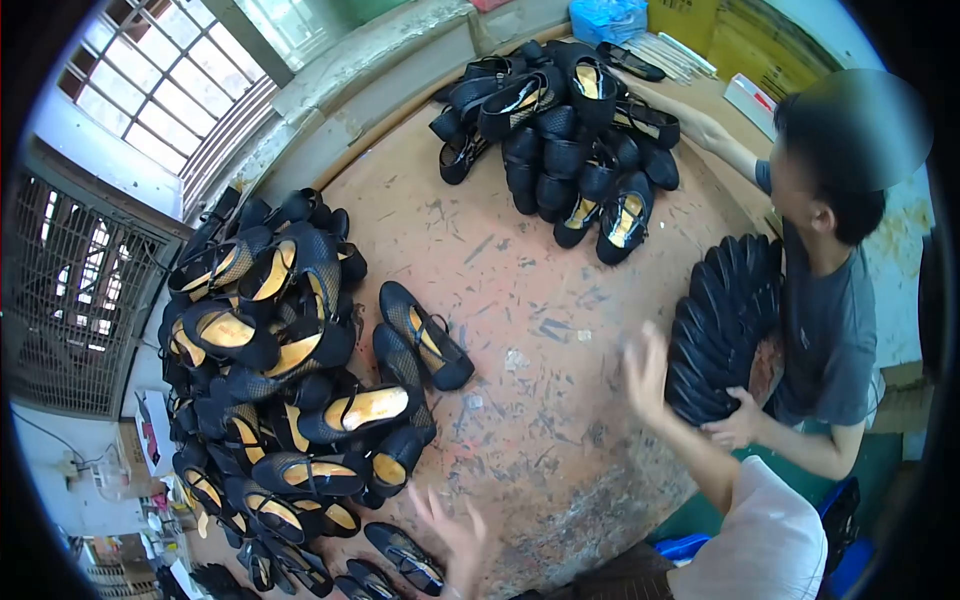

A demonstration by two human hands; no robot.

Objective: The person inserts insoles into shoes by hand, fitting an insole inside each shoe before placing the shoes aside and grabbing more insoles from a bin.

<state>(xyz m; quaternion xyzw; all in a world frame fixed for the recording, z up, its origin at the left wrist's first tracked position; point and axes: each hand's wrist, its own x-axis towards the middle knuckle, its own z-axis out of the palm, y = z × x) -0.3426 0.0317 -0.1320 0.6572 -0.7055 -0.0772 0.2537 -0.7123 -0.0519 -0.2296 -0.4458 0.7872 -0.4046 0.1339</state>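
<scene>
My left hand (455, 530) is at the lower middle with its fingers spread, holding nothing. It is near a black flat shoe (405, 555) at the front of a heap of black mesh shoes (340, 415) with tan insoles. My right hand (647, 378), slightly blurred, is raised over the table with fingers stretched out and nothing in it. It is close to a curved, nested row of black shoe soles (715, 320). Two more shoes with straps, one of them a black mesh shoe (425, 335), lie at the heap's right edge.
A co-worker (825, 300) in a grey shirt stands at the right, one hand on the soles, the other arm reaching to a second shoe pile (560, 130). The worn table (520, 350) is scuffed. A blue plastic bag (608, 18) and thin sticks (665, 58) are behind.
</scene>
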